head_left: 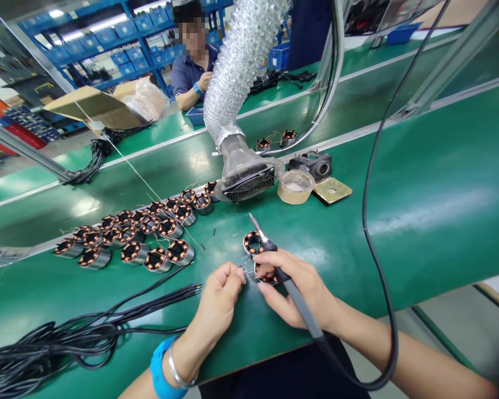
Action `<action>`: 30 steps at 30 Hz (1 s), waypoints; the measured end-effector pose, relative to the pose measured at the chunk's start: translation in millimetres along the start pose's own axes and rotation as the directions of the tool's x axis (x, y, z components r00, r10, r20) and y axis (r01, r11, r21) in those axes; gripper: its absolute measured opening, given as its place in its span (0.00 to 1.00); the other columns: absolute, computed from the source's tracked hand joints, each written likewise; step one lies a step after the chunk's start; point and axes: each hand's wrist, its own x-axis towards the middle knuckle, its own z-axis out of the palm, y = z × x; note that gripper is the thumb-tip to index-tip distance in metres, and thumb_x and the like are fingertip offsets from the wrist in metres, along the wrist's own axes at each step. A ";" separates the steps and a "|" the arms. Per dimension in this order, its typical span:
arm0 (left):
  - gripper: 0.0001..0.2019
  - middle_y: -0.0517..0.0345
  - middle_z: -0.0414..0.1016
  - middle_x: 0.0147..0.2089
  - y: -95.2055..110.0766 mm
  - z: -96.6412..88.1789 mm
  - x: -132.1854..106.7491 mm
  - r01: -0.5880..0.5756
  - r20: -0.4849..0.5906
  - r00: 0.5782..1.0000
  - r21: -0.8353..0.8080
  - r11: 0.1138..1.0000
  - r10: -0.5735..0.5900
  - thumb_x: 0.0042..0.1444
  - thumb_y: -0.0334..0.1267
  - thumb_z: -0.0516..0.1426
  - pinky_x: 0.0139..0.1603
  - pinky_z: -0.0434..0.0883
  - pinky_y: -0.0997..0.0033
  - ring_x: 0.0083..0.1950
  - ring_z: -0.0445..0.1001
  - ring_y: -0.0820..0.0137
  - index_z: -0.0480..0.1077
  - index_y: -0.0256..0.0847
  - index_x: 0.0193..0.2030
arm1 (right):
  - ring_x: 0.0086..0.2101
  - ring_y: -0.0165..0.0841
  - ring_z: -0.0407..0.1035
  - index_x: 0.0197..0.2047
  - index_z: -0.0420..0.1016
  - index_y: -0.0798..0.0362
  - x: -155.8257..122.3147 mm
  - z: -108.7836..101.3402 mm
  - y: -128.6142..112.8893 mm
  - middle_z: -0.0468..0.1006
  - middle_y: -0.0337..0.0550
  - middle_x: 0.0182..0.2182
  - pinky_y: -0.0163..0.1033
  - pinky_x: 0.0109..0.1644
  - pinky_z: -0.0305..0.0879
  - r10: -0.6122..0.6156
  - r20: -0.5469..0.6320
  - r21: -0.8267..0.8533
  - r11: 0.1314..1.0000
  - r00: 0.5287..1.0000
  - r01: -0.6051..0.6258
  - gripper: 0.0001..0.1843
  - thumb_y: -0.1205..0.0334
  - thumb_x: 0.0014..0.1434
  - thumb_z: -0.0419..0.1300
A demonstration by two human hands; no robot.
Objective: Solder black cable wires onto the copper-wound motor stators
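Observation:
My right hand [296, 288] grips a soldering iron [270, 249], tip pointing up and away, and its fingers also rest on a copper-wound stator [266, 275] lying on the green bench. A second stator [253, 243] sits just beyond it. My left hand [221, 292] is curled closed, pinching thin wire ends next to the stator held by the right hand. The iron's black cord [374, 249] loops off to the right and upward.
Several stators [149, 233] lie in rows to the left. A bundle of black wires [66, 338] lies at the front left. A fume-extractor hose and fan [245, 177], a tape roll [296, 187] and a small black device [314, 164] stand beyond. A person sits at the far bench.

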 end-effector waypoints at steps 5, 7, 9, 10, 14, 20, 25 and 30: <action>0.19 0.74 0.44 0.18 -3.1 -0.5 -0.9 -0.035 -0.025 0.999 0.055 0.998 0.036 0.55 0.54 0.57 0.19 0.42 0.77 0.19 0.40 0.79 0.60 0.41 0.27 | 0.31 0.31 0.70 0.54 0.66 0.51 2.2 3.8 2.0 0.74 0.37 0.28 0.36 0.39 0.72 0.007 -0.031 -0.068 0.998 0.999 -0.009 0.21 0.74 0.59 0.56; 0.19 0.73 0.44 0.19 -4.9 -1.3 -1.0 -0.054 -0.044 0.997 0.093 0.994 0.059 0.56 0.54 0.56 0.19 0.43 0.77 0.20 0.41 0.79 0.59 0.41 0.27 | 0.31 0.32 0.70 0.54 0.66 0.52 3.9 5.8 4.0 0.76 0.40 0.31 0.37 0.39 0.72 -0.080 -0.026 -0.102 0.992 0.996 0.077 0.20 0.76 0.59 0.54; 0.19 0.73 0.44 0.19 -5.7 -2.0 -0.6 -0.069 -0.055 0.996 0.129 0.989 0.076 0.56 0.54 0.56 0.20 0.43 0.77 0.20 0.42 0.79 0.59 0.42 0.27 | 0.33 0.33 0.71 0.53 0.67 0.53 3.7 5.8 5.4 0.78 0.44 0.35 0.37 0.38 0.73 -0.138 -0.031 -0.118 0.984 0.990 0.134 0.18 0.76 0.60 0.55; 0.19 0.73 0.44 0.19 -5.6 -2.1 -0.3 -0.073 -0.054 0.995 0.146 0.987 0.082 0.56 0.54 0.56 0.20 0.43 0.76 0.20 0.42 0.79 0.59 0.42 0.27 | 0.33 0.33 0.71 0.52 0.68 0.53 2.6 4.9 5.7 0.79 0.45 0.36 0.38 0.38 0.73 -0.150 -0.037 -0.123 0.982 0.988 0.144 0.17 0.75 0.60 0.55; 0.18 0.72 0.46 0.19 -3.6 -1.7 0.7 -0.077 -0.034 0.996 0.194 0.978 0.086 0.58 0.53 0.55 0.21 0.44 0.76 0.20 0.43 0.78 0.59 0.41 0.27 | 0.35 0.36 0.73 0.53 0.70 0.54 -5.9 -4.4 1.1 0.80 0.47 0.37 0.41 0.39 0.74 -0.154 -0.065 -0.155 0.978 0.986 0.143 0.17 0.75 0.61 0.56; 0.17 0.70 0.49 0.19 -3.4 -2.5 1.2 -0.116 -0.028 0.992 0.236 0.965 0.125 0.60 0.51 0.53 0.22 0.47 0.75 0.21 0.47 0.77 0.61 0.41 0.27 | 0.29 0.31 0.72 0.60 0.68 0.52 -14.2 -28.7 -26.0 0.79 0.41 0.33 0.37 0.35 0.73 0.025 -0.103 -0.079 0.996 0.994 -0.033 0.24 0.74 0.62 0.56; 0.16 0.70 0.48 0.20 -3.7 -3.0 2.3 -0.130 -0.004 0.991 0.260 0.957 0.136 0.61 0.49 0.51 0.23 0.48 0.75 0.22 0.47 0.76 0.61 0.41 0.28 | 0.23 0.28 0.66 0.48 0.77 0.53 -11.5 -41.0 -43.0 0.73 0.39 0.25 0.34 0.25 0.65 0.128 -0.121 -0.013 0.991 0.984 -0.130 0.15 0.70 0.60 0.56; 0.15 0.69 0.49 0.21 -1.8 -2.5 1.6 -0.139 0.004 0.990 0.276 0.951 0.144 0.61 0.48 0.51 0.24 0.49 0.75 0.23 0.48 0.76 0.61 0.41 0.27 | 0.25 0.28 0.69 0.44 0.76 0.53 -11.5 -40.1 -39.7 0.76 0.39 0.29 0.34 0.28 0.67 0.151 -0.119 0.002 0.988 0.981 -0.152 0.11 0.69 0.59 0.57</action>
